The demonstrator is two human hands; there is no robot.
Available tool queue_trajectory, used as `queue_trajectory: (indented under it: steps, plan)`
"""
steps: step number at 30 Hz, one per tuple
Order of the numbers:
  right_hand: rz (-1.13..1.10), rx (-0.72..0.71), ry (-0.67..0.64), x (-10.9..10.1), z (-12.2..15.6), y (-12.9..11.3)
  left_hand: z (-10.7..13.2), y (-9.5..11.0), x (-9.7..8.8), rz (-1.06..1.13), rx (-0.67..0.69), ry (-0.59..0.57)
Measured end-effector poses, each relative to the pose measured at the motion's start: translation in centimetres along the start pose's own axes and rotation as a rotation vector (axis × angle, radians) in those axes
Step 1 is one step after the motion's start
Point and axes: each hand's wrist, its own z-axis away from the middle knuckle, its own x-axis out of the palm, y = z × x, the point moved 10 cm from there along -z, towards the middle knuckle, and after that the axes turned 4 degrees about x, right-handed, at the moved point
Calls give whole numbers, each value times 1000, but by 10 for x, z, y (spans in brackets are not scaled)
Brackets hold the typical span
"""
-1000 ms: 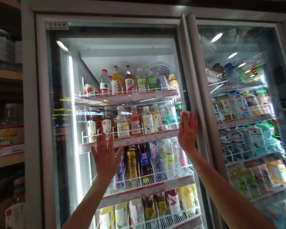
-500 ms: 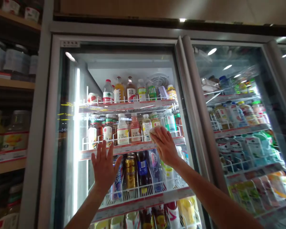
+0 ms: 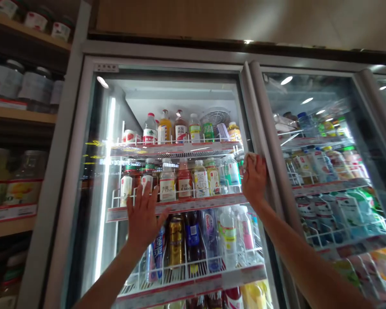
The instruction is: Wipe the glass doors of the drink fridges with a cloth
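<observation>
My left hand (image 3: 144, 216) lies with its fingers spread against the glass door (image 3: 176, 92) of a drinks fridge, holding nothing. Near the right edge of the same door, my right hand (image 3: 255, 180) presses a pale wiping cloth (image 3: 251, 157) to the glass by the metal frame. Only a small part of the cloth shows past the fingers; the rest is under the hand. Behind the glass, a gold can (image 3: 176, 242) and a tea bottle (image 3: 200, 180) stand on the wire shelves.
A second glass door (image 3: 312, 92) with more bottles behind it is on the right, past the metal door frame (image 3: 266, 128). Wooden shelves (image 3: 22, 112) holding jars rise at the left. A brown panel (image 3: 180, 21) runs above the fridge.
My right hand has moved right with the cloth, from the middle of the glass to the door's right edge. My left hand has stayed at about the same place.
</observation>
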Motion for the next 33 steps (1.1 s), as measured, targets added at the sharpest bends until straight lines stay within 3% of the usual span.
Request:
queue_trajectory:
  steps: [2, 5, 6, 7, 11, 13, 16, 17, 21, 22, 26, 27, 31, 33]
  plan:
    - [-13, 0, 6, 3, -4, -7, -9, -2, -2, -18, 19, 4]
    - [-84, -375, -224, 25, 3, -56, -35, -12, -3, -33, -18, -9]
    - [-95, -440, -269, 28, 3, -63, -45, -17, -3, -35, -52, -11]
    - [-91, -420, -265, 29, -5, -61, -56, -24, -5, -35, -91, -7]
    - [-31, 32, -41, 21, -52, -18, -82, -44, -7, -50, -204, 32]
    - [-58, -81, -98, 32, -57, -38, -84, -46, -8, -58, -203, 57]
    - [-126, -494, -324, 51, -39, -85, -81, -47, -7, -67, -179, 64]
    - [-125, -501, -327, 51, -40, -85, -80, -46, -6, -72, -170, 54]
    - [-44, -46, -44, 27, -74, -32, -79, -45, -7, -93, -149, 4]
    - [-41, -25, -35, 27, -76, -30, -80, -46, -7, -99, -152, -3]
    - [-97, -389, -270, 48, -63, -68, -82, -46, -8, -117, -160, -44]
    - [-99, -385, -271, 48, -65, -68, -82, -46, -8, -118, -159, -57]
    - [-71, -87, -99, 37, -84, -43, -84, -47, -10, -117, -160, -95]
    - [-103, -234, -177, 46, -79, -67, -84, -46, -11, -127, -155, -112]
